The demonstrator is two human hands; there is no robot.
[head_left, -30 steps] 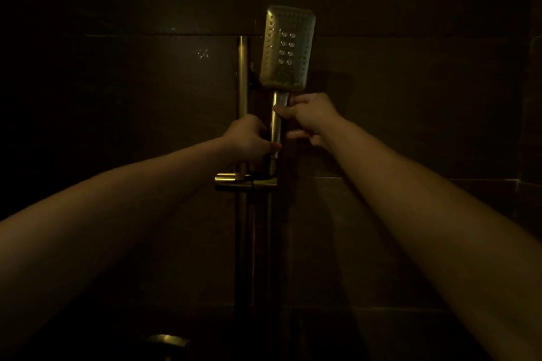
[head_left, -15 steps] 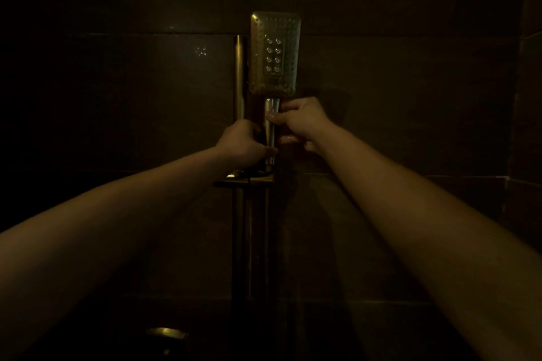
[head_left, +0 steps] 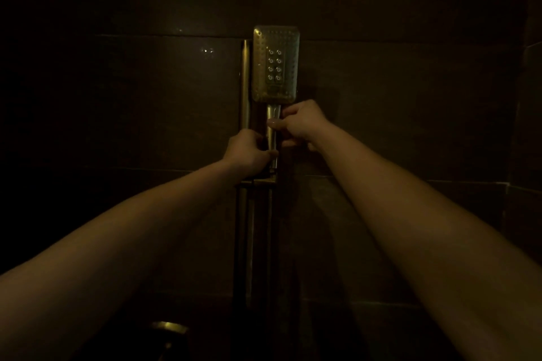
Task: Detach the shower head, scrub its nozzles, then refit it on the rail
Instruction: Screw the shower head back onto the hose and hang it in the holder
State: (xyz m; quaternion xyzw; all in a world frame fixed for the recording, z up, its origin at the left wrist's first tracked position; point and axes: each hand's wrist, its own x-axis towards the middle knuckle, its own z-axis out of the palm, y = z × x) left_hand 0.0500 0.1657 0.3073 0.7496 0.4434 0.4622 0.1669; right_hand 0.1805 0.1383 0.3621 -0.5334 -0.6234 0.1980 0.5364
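A rectangular brass shower head [head_left: 275, 64] stands upright against the dark tiled wall, its nozzle face turned toward me. Its handle [head_left: 272, 138] runs down into the holder [head_left: 258, 182] on the vertical rail [head_left: 245, 82]. My right hand [head_left: 299, 124] grips the handle just under the head, thumb across its front. Lower down, my left hand [head_left: 247, 151] wraps around the handle's bottom part by the rail. The spot where handle and holder meet is hidden behind that hand.
The room is very dim. Dark wall tiles [head_left: 146, 102] fill the view. The rail and hose [head_left: 249, 243] continue downward below the holder. A round metal fitting [head_left: 168, 328] glints at the bottom left.
The shower head has turned from tilted right to straight upright and sits slightly lower and closer to the rail. Both hands have kept their grip.
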